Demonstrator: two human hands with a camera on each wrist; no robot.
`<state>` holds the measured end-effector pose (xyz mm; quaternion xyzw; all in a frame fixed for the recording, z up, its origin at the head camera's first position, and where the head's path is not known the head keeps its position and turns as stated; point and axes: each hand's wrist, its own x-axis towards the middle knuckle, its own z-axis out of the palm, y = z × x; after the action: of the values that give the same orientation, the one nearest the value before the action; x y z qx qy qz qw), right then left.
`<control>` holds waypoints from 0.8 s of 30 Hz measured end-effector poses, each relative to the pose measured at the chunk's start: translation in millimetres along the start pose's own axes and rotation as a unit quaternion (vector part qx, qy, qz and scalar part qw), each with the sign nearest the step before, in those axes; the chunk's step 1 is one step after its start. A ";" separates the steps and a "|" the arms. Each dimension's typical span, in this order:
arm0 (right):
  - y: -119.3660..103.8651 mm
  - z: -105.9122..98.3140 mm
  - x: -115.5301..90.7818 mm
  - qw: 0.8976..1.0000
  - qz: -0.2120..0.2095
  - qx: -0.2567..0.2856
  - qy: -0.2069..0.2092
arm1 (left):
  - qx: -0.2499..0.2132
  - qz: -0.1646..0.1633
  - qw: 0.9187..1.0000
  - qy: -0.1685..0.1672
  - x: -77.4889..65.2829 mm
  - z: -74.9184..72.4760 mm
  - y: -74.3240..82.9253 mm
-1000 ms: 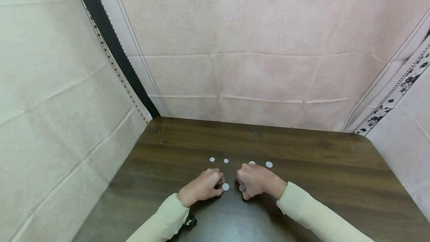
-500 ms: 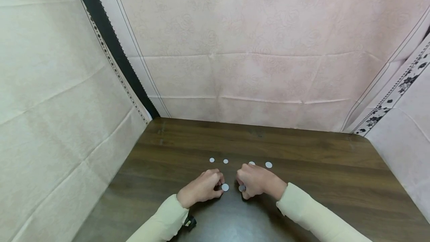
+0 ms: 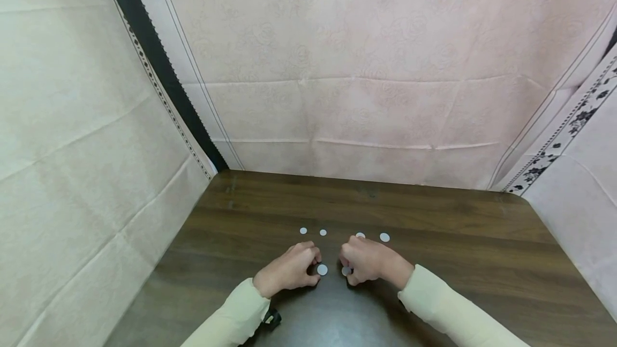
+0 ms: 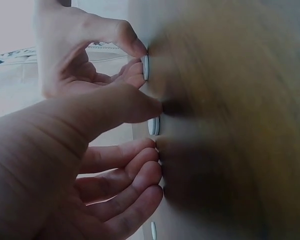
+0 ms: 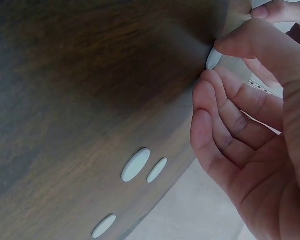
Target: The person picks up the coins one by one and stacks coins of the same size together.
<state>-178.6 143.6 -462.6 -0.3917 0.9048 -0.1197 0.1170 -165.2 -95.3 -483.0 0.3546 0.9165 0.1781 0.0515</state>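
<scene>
In the head view my left hand (image 3: 291,269) is low over the table, its thumb and fingertips at the edges of a flat white disc (image 3: 322,270). The left wrist view shows this disc (image 4: 153,126) between thumb and forefinger, its rim looking doubled. Facing it, my right hand (image 3: 368,261) pinches a second white disc (image 3: 346,271), partly covered by the hand. From the right wrist, that disc (image 5: 214,59) shows between thumb and forefinger, close against the tabletop. The other right fingers are curled beside it.
Beyond the hands lies a row of white discs: two smaller ones (image 3: 303,231) on the left, a larger one (image 3: 384,237) on the right, and another (image 3: 360,235) half hidden by the right hand. The brown wooden table (image 3: 270,202) ends at pale cloth hangings (image 3: 376,111).
</scene>
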 end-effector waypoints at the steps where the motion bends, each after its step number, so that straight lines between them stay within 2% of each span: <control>1: 0.2 0.1 -0.5 1.000 -0.001 0.004 0.001 | 0.002 0.001 1.000 0.000 0.3 -0.1 0.1; 11: 5.0 0.5 -4.3 0.999 -0.005 0.051 0.011 | 0.019 0.029 0.999 0.001 7.1 -0.1 3.8; 24: 7.8 2.3 -7.6 0.997 -0.005 0.073 0.027 | 0.023 0.029 0.999 -0.012 21.9 4.0 9.0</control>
<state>-178.1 154.0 -466.3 -0.3830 0.8946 -0.1964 0.1201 -175.0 -73.3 -482.8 0.3846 0.9088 0.1541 0.0496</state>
